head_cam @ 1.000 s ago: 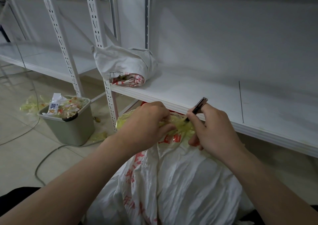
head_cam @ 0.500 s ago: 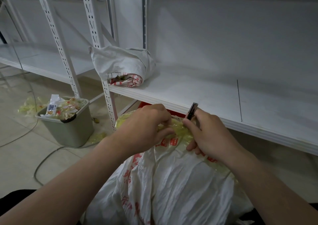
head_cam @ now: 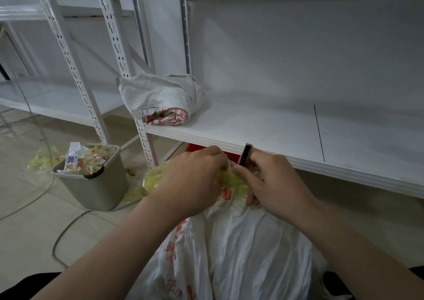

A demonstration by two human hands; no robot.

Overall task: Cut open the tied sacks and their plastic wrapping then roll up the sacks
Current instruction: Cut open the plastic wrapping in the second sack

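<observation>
The only view comes from a camera on the person's head. It looks forward and down at the white shelf board (head_cam: 263, 125), whose front edge runs slanting from the middle left to the lower right of the picture. Both forearms enter from the bottom edge, and the left hand (head_cam: 190, 180) and the right hand (head_cam: 273, 180) meet just in front of that shelf edge, near the picture's middle. The camera is close: the white sack (head_cam: 247, 249) below the shelf edge fills the bottom centre. Left of the shelf, the wide lens also takes in the floor (head_cam: 27, 231) and a grey bin (head_cam: 96, 185).
</observation>
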